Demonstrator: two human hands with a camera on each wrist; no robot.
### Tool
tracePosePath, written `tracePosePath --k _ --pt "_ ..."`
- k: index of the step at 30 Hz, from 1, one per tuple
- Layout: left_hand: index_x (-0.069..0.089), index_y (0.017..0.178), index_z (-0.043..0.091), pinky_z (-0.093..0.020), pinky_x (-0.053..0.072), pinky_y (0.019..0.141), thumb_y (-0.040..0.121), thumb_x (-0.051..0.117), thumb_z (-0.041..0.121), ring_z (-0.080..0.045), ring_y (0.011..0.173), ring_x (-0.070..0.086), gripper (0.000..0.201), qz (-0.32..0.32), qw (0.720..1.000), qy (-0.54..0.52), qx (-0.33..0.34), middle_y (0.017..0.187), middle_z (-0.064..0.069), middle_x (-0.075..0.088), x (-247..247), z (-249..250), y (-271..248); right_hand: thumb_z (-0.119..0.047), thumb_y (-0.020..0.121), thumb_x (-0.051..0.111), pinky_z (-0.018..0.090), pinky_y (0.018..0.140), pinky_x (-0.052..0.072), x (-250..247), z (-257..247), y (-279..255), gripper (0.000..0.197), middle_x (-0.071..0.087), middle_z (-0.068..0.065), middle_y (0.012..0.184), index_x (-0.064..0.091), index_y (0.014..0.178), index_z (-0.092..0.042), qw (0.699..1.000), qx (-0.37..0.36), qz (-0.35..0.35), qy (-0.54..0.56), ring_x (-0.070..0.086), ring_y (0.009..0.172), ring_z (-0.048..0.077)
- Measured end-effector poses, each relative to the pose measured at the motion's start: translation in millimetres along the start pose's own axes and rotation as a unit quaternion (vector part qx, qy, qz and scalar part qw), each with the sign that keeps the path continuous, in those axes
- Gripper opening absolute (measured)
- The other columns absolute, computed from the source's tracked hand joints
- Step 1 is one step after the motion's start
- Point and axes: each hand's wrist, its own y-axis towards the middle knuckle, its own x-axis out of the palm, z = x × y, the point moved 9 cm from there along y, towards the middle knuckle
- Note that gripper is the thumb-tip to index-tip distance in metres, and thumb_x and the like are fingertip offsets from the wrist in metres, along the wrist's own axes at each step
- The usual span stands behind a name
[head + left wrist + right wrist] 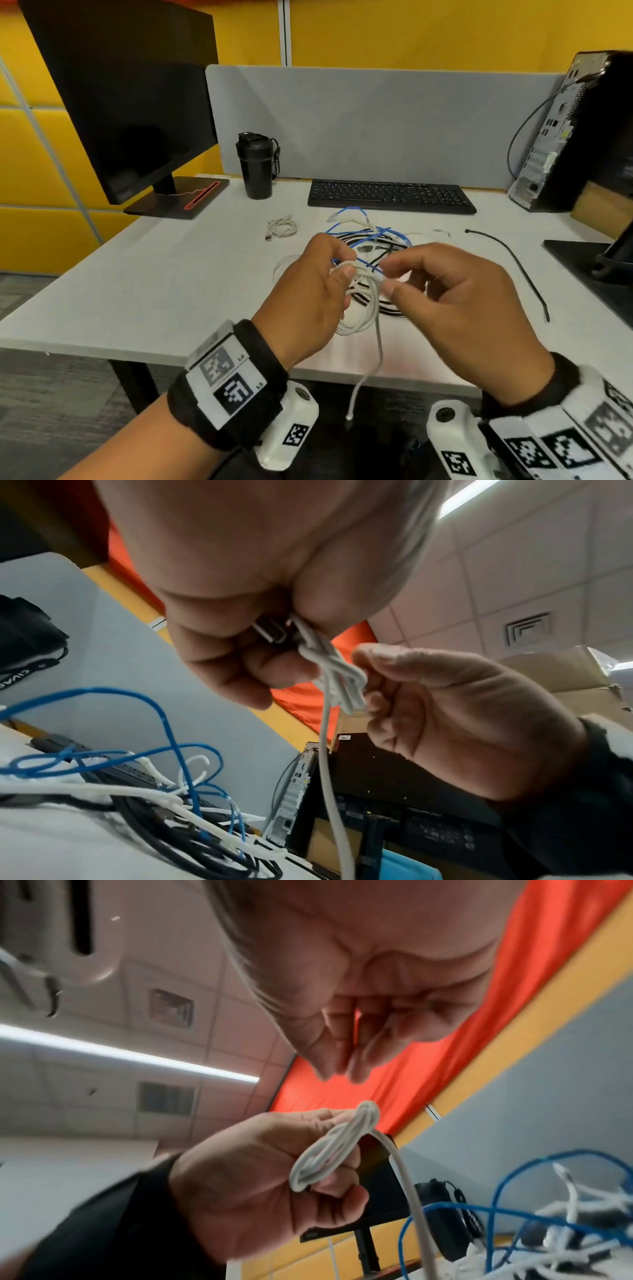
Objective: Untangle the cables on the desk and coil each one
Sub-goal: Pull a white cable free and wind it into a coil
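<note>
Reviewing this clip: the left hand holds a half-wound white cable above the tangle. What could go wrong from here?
1. The left hand holds the white coil by a few fingers, while the right hand seems not to grip it; the loops might spring apart.
2. The white cable's tail dangles off the desk edge, so its weight may tug loops out.
3. A blue cable passes close to the coil and could get wound in.
</note>
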Motion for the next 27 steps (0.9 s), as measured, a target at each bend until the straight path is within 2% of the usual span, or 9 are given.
tracePosePath --k 3,6,8,11,14,17,19,23,27 --pt "0.043 0.117 0.033 -0.022 0.049 0.056 0.104 0.044 0.021 -0.006 0.058 0.059 0.018 -0.018 0.999 0.007 0.036 0.073 -0.001 0.064 7 5 -4 -0.031 0.078 0.075 0.008 0.063 0.042 20 -17 -10 0.026 0.067 -0.02 0.082 0.07 0.102 -0.039 0.996 -0.058 -0.052 -0.038 0.058 0.067 0.001" --pt "0.046 0.119 0.033 -0.031 0.051 0.065 0.103 0.044 0.027 -0.008 0.063 0.058 0.018 -0.033 0.996 -0.08 -0.001 0.074 0.001 0.063 10 3 -3 -0.024 0.081 0.077 0.006 0.062 0.037 24 -8 -10 0.026 0.065 -0.021 0.075 0.07 0.103 -0.034 0.995 -0.056 -0.058 -0.054 0.054 0.064 -0.009" --pt "0.051 0.118 0.034 -0.036 0.053 0.072 0.095 0.046 0.034 -0.01 0.072 0.062 0.024 -0.069 0.985 -0.148 -0.056 0.08 0.001 0.066 18 0 -3 -0.016 0.082 0.077 0.006 0.058 0.037 26 3 -9 0.02 0.063 -0.02 0.07 0.069 0.094 -0.03 0.997 -0.019 -0.07 -0.007 0.057 0.061 -0.004" --pt "0.052 0.124 0.03 -0.034 0.055 0.074 0.087 0.053 0.031 -0.014 0.083 0.069 0.036 -0.158 0.959 -0.211 -0.101 0.094 0.0 0.073 32 0 -7 -0.01 0.082 0.073 0.01 0.052 0.041 28 15 -9 0.022 0.066 -0.019 0.069 0.069 0.085 -0.031 0.995 0.04 -0.074 0.045 0.059 0.054 0.006" --pt "0.049 0.129 0.027 -0.04 0.055 0.088 0.094 0.054 0.03 -0.02 0.103 0.067 0.035 -0.192 0.976 -0.096 -0.032 0.117 -0.001 0.066 26 8 -6 -0.007 0.078 0.073 0.009 0.052 0.042 23 20 -7 0.025 0.066 -0.017 0.066 0.069 0.077 -0.031 0.996 0.063 -0.042 0.053 0.057 0.053 0.002" --pt "0.044 0.128 0.028 -0.018 0.047 0.078 0.101 0.054 0.029 -0.002 0.094 0.06 0.029 -0.15 0.986 0.068 0.029 0.107 0.015 0.062 14 8 -3 -0.004 0.081 0.071 0.021 0.052 0.05 25 33 -5 0.024 0.067 -0.002 0.066 0.073 0.077 -0.028 0.984 0.124 -0.057 0.118 0.057 0.053 0.004" --pt "0.045 0.123 0.026 -0.012 0.041 0.071 0.099 0.058 0.027 0.0 0.087 0.058 0.028 -0.099 0.988 0.11 0.043 0.1 0.016 0.06 5 11 -2 0.001 0.083 0.068 0.025 0.053 0.052 32 41 -7 0.026 0.068 0.009 0.071 0.074 0.08 -0.025 0.958 0.181 -0.084 0.205 0.06 0.06 0.012" --pt "0.053 0.121 0.024 -0.024 0.046 0.078 0.094 0.065 0.027 -0.007 0.093 0.057 0.029 -0.028 0.981 0.173 0.086 0.107 0.01 0.063 -1 25 -6 0.006 0.083 0.065 0.03 0.067 0.054 36 43 -7 0.029 0.071 0.008 0.077 0.075 0.081 -0.02 0.934 0.211 -0.086 0.276 0.064 0.071 0.016" --pt "0.065 0.108 0.017 -0.028 0.041 0.075 0.091 0.065 0.015 -0.009 0.084 0.047 0.017 -0.051 0.966 0.21 0.144 0.095 0.009 0.058 13 39 -10 0.012 0.085 0.058 0.03 0.067 0.055 33 38 -6 0.033 0.068 0.01 0.07 0.074 0.079 -0.016 0.919 0.21 -0.074 0.324 0.062 0.065 0.017"
